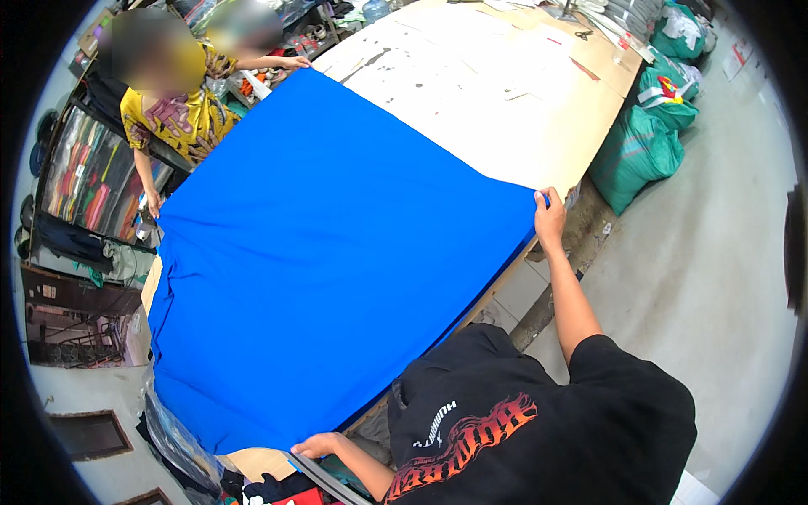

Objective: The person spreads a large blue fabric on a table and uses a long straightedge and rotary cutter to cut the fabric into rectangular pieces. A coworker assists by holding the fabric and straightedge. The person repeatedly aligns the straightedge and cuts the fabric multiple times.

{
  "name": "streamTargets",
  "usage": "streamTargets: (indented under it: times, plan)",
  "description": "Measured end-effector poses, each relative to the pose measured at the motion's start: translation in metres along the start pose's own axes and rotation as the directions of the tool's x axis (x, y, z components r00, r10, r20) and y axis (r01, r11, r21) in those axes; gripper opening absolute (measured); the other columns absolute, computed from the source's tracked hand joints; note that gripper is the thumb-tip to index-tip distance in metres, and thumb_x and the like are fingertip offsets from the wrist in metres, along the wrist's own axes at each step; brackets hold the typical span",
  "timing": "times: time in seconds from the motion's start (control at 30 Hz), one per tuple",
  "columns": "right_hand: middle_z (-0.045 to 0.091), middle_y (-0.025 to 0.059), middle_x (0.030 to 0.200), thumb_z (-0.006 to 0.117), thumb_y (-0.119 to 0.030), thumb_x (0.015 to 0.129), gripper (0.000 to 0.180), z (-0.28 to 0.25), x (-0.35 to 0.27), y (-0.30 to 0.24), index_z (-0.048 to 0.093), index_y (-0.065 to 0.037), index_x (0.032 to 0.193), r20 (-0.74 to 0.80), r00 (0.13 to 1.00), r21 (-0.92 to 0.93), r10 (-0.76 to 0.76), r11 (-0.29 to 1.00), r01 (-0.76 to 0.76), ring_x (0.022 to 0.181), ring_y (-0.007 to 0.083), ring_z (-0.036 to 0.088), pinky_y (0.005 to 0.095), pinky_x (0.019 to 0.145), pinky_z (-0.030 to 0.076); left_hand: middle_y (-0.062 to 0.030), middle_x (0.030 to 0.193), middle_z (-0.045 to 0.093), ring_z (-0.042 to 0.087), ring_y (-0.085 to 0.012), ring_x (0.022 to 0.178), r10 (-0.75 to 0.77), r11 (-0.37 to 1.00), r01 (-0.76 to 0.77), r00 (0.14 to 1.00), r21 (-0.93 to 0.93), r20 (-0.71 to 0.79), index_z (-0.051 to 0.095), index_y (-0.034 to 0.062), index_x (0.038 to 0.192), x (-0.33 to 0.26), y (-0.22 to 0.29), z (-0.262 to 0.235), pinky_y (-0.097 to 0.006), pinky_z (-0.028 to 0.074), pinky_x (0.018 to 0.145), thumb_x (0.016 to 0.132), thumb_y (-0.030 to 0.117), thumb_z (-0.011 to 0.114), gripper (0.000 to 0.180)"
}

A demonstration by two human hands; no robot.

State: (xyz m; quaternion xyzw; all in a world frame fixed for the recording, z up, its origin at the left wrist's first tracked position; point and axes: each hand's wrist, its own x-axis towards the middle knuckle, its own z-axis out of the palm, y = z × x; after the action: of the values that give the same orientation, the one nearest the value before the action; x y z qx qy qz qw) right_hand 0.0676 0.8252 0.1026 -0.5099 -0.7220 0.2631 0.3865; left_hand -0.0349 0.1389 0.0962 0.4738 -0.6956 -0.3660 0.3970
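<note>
One blue cloth (pixel 337 252) lies mid-view, spread over a pale table (pixel 522 126) — the right hand (pixel 551 220) pinches its corner at two o'clock; the left hand (pixel 318 445) meets its edge at seven o'clock — whether gripping, I cannot tell. A co-worker (pixel 181 118) at ten holds the far side.

Blurring covers the head (pixel 151 50) of a person in a yellow patterned shirt (pixel 189 124), and a second head-like shape (pixel 244 29) behind. A broad bright-blue cloth (pixel 337 236) hides much of the pale tabletop (pixel 505 109), whose far end leaves the upper edge. The lower edge crops the wearer's black short-sleeved shirt (pixel 606 412).
</note>
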Motion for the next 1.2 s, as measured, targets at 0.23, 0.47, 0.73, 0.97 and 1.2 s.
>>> streamTargets:
  times: [0.23,0.47,0.73,0.97,1.2]
  plan:
    - [0.073,0.0196,0.090,0.065,-0.029,0.100,0.017,0.009,0.001,0.034,0.065,-0.013,0.104,-0.020,0.995,-0.182,0.099,0.978,-0.101,0.088,0.0438,0.069,0.0523,0.076,0.051,-0.0341,0.138,0.059,0.062,-0.0447,0.122,-0.284,0.955,0.267,0.949,0.130,0.136,0.053,-0.0209,0.134,0.016,-0.095,-0.022,-0.049,0.051,0.105,0.115,0.041,0.033,0.068]
    - [0.075,0.0158,0.100,0.060,-0.033,0.103,0.019,0.032,-0.010,0.054,0.063,-0.014,0.108,0.108,0.971,-0.460,0.215,0.876,-0.143,0.098,0.0415,0.071,0.0539,0.081,0.053,-0.0297,0.132,0.064,0.065,-0.0391,0.113,-0.391,0.914,0.326,0.866,0.241,0.312,0.055,-0.0227,0.130,0.037,-0.119,-0.006,-0.047,0.053,0.097,0.113,0.041,0.042,0.067]
    - [0.075,0.0151,0.102,0.055,-0.032,0.106,0.019,0.041,-0.020,0.061,0.062,-0.014,0.110,0.112,0.987,-0.499,0.118,0.865,-0.047,0.096,0.0422,0.071,0.0553,0.079,0.053,-0.0260,0.122,0.069,0.068,-0.0368,0.105,-0.440,0.897,0.373,0.810,0.237,0.389,0.061,-0.0197,0.123,0.047,-0.132,-0.009,-0.047,0.054,0.090,0.112,0.043,0.046,0.065]
    - [0.075,0.0141,0.105,0.050,-0.031,0.108,0.021,0.026,-0.017,0.060,0.061,-0.014,0.112,0.102,0.989,-0.568,0.110,0.822,-0.033,0.097,0.0411,0.071,0.0559,0.080,0.054,-0.0433,0.125,0.062,0.062,-0.0555,0.116,-0.092,0.952,0.067,0.993,0.300,0.070,0.059,-0.0247,0.122,0.009,-0.075,-0.008,-0.059,0.050,0.100,0.114,0.042,0.028,0.074]
    - [0.075,0.0137,0.106,0.049,-0.031,0.109,0.021,0.027,-0.018,0.057,0.059,-0.013,0.113,0.208,0.972,-0.572,0.108,0.820,0.031,0.098,0.0408,0.071,0.0550,0.081,0.054,-0.0405,0.120,0.065,0.064,-0.0551,0.112,-0.165,0.914,0.152,0.986,0.376,0.002,0.063,-0.0199,0.119,0.011,-0.094,-0.014,-0.062,0.051,0.098,0.114,0.039,0.031,0.067]
